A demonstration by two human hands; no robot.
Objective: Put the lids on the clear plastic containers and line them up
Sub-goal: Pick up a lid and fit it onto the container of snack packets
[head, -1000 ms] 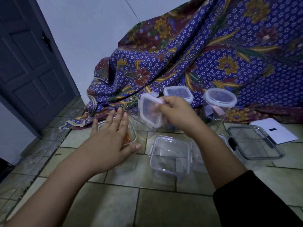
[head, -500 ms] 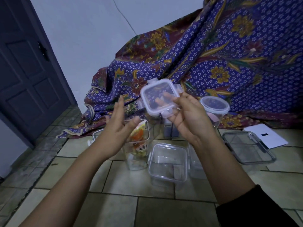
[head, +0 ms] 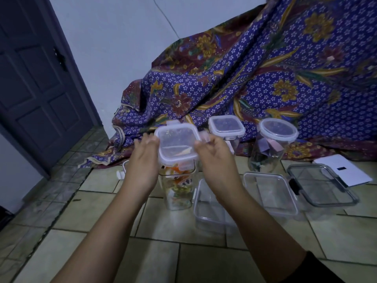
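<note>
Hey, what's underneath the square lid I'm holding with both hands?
A tall clear container holding colourful pieces stands under the lid. The lid covers its rim, so whether they touch cannot be seen.

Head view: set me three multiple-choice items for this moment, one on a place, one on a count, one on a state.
1. Where is the square lid?
A. Held over the mouth of the tall container with colourful contents.
B. On the round jar.
C. Flat on the floor.

2. How many containers next to the patterned cloth carry lids?
A. None.
B. Two.
C. Four.

3. What are the hands doing?
A. Both grip the square lid.
B. Only the left hand grips it.
C. Both lie flat on the floor.

Answers:
1 A, the square lid is held over the tall container's mouth.
2 B, the round jar and the square container are both lidded.
3 A, the left hand and the right hand each hold one side of the lid.
</note>
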